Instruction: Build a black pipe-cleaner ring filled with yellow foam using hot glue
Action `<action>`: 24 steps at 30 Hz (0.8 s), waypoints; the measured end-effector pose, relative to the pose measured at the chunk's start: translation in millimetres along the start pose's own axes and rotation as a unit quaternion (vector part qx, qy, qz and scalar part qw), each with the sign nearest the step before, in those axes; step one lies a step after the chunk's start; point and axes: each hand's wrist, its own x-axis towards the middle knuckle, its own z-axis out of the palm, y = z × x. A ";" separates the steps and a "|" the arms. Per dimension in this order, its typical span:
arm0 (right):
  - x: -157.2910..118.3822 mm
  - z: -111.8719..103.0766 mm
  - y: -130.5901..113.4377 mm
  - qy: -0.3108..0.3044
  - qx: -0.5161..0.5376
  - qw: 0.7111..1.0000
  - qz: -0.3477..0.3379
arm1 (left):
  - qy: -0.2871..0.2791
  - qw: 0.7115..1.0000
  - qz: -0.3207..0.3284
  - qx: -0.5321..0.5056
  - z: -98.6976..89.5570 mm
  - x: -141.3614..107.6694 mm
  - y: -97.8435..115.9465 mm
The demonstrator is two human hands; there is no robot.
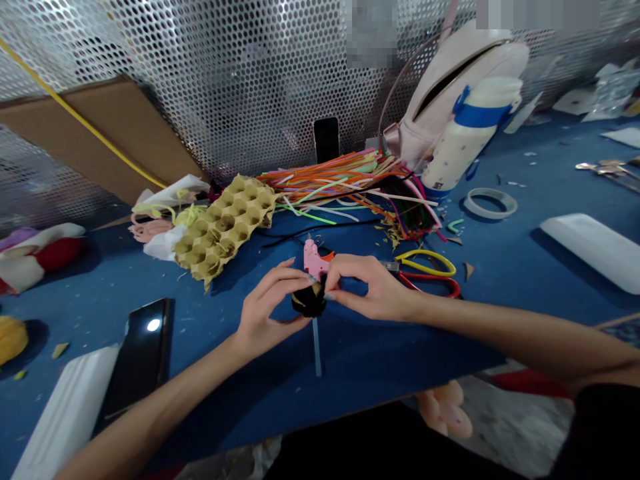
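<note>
My left hand (pixel 270 303) holds a small black fuzzy piece (pixel 309 302) between thumb and fingers. It looks like black pipe cleaner wound over a tan core that shows in places. At the right edge of the piece, my right hand (pixel 367 287) is closed in a pinch; black fuzz meets the fingertips, but exactly what they grip is hidden. Just behind both hands lies a pink hot glue gun (pixel 313 257) with an orange trigger. A translucent glue stick (pixel 317 350) shows below the black piece, pointing towards me.
Pliers (pixel 427 263) with yellow and red handles lie right of my right hand. Behind are an egg carton (pixel 227 223) and piled pipe cleaners (pixel 340 177). A phone (pixel 140 353) lies left; a tape roll (pixel 490 203), bottle (pixel 465 137) and white case (pixel 595 250) stand right.
</note>
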 end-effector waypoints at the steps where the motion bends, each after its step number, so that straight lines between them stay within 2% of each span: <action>1: 0.1 -0.1 -0.3 -0.002 0.000 1.000 0.000 | -0.001 1.000 0.000 -0.003 0.1 -0.3 0.2; 8: -0.2 0.8 3.3 0.011 0.001 1.000 -0.006 | -0.007 0.999 -0.036 0.008 -1.4 -0.1 6.5; 16: 1.1 1.1 5.1 0.016 0.027 1.000 0.001 | -0.013 1.000 0.022 0.000 -1.2 -3.1 2.0; 24: 1.1 0.4 5.6 0.012 0.020 1.000 -0.001 | -0.020 0.999 0.039 -0.002 0.3 -1.8 0.0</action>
